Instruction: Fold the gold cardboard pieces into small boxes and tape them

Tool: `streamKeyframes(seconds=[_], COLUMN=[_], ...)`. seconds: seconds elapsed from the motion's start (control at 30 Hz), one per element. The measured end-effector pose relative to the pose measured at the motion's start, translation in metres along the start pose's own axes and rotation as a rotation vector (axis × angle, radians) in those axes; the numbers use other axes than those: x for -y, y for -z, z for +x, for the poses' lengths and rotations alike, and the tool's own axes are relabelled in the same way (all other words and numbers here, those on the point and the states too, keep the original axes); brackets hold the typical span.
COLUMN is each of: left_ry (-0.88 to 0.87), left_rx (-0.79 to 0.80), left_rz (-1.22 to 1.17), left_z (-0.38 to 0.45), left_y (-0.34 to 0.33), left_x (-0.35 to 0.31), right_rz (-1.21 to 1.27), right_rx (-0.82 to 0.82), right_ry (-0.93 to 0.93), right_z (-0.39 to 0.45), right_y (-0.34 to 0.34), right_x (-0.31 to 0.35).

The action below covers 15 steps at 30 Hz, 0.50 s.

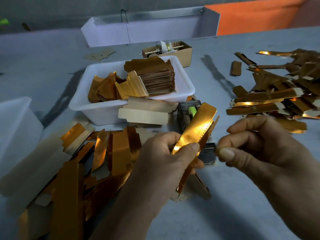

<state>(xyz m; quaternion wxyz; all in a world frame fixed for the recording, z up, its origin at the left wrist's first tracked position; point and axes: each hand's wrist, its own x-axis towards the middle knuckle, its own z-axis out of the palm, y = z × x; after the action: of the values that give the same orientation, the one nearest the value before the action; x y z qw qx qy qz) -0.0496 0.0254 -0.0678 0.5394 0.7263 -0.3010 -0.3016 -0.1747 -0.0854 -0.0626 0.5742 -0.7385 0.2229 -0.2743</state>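
While my left hand [166,153] grips the folded gold piece [195,134] above the surface [242,196], my right hand [251,149] pinches something small, probably tape. If my grip loosens, the fold could spring open, or the tape land crooked.

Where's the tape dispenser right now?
The tape dispenser sits centre frame on the table, just right of the white tub, partly hidden behind the gold strip held in the left hand.
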Motion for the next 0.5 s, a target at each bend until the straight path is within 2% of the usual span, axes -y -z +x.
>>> streamKeyframes(seconds=[0.13,0.5], left_ry=[-0.029,-0.144], left_rx=[-0.008,-0.098], left_rz=[0.015,0.102], left_z=[-0.003,-0.007], left_y=[-0.004,-0.011], left_x=[0.0,0.002], right_rz=[0.022,-0.197], right_rx=[-0.025,-0.095], right_ry=[-0.036,-0.11], right_z=[0.001,-0.001], right_y=[-0.012,-0.017], right_x=[0.001,0.0])
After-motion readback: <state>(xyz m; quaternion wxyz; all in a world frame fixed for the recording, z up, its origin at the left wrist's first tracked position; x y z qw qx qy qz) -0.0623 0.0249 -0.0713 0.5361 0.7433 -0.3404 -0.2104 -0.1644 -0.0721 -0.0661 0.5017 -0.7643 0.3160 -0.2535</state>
